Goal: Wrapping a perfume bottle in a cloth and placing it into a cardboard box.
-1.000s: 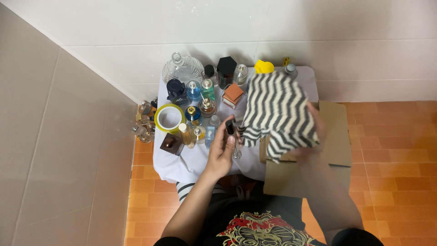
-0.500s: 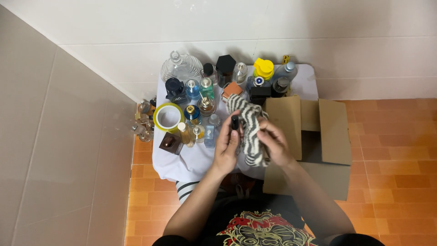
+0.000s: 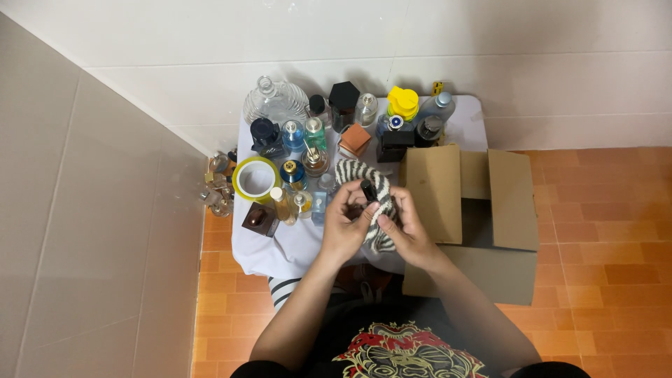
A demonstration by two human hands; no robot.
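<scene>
My left hand [image 3: 346, 225] grips a small dark bottle with a black cap [image 3: 368, 190] over the front of a small white-covered table [image 3: 294, 245]. My right hand [image 3: 408, 227] presses a black-and-white striped cloth [image 3: 376, 187] around that bottle. The cloth is bunched and wraps the bottle's body, so only the cap shows. Both hands meet just left of an open cardboard box [image 3: 483, 210].
Several perfume bottles crowd the table: a ribbed clear glass flask [image 3: 274, 102], a yellow-capped bottle [image 3: 402, 102], a black-capped one [image 3: 344, 98], an orange cube-topped one [image 3: 355, 139]. A yellow tape roll [image 3: 256, 178] lies left. More small bottles [image 3: 217, 185] stand on the orange tile floor by the wall.
The striped cloth, spread wide over the box a second ago, has been gathered and wrapped around the bottle. My right hand moved left to join my left hand.
</scene>
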